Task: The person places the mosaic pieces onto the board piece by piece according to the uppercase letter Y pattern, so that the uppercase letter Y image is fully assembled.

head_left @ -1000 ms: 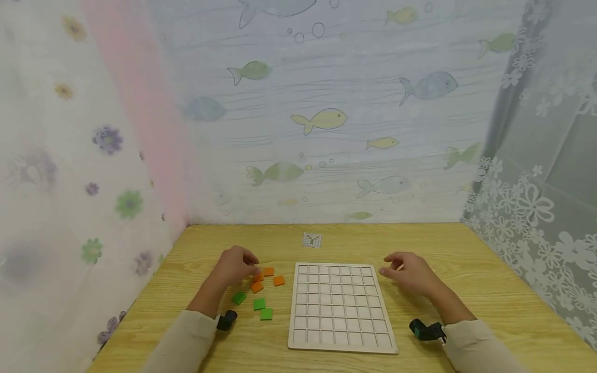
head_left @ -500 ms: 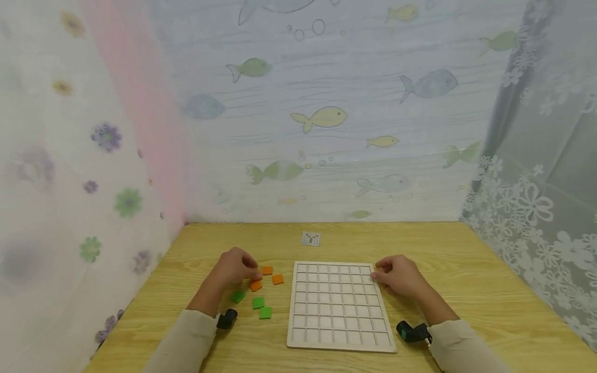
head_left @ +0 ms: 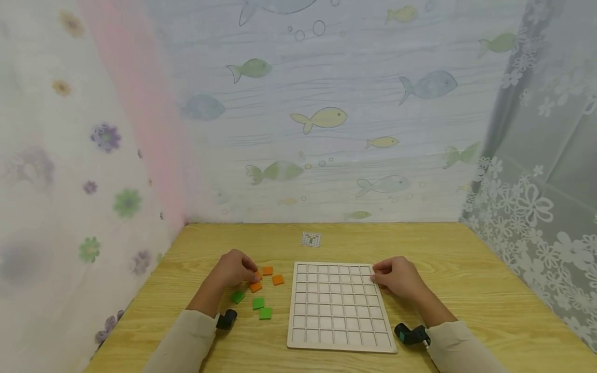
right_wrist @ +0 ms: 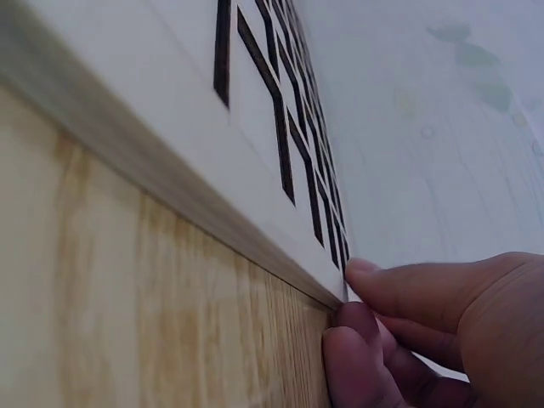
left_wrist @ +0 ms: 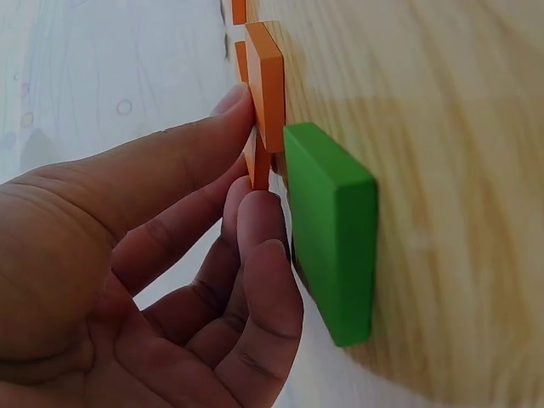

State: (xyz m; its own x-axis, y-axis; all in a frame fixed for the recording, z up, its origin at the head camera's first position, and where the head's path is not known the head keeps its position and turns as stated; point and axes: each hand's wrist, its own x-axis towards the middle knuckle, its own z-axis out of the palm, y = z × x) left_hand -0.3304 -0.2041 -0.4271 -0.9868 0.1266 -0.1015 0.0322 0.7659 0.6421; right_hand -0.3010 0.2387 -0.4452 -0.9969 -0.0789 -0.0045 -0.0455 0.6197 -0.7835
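My left hand is at the orange tiles left of the board, thumb and fingers pinching one orange tile low over the table. The fingers largely cover that tile in the head view. Just in front of it lies another orange tile, beside the thumb tip in the left wrist view. A green tile is close to the curled fingers. With my right hand I grip the pale wooden grid board near its far right corner. The thumb rests on the board's top edge, fingers against its side.
Two more orange tiles lie between the left hand and the board. Nearer me are green tiles. A small printed pattern card lies behind the board on the wooden table. Patterned curtains enclose the table's back and sides.
My right hand has come left from beside the board onto its far right edge and grips it. The left hand stays at the orange tiles, with only slight movement.
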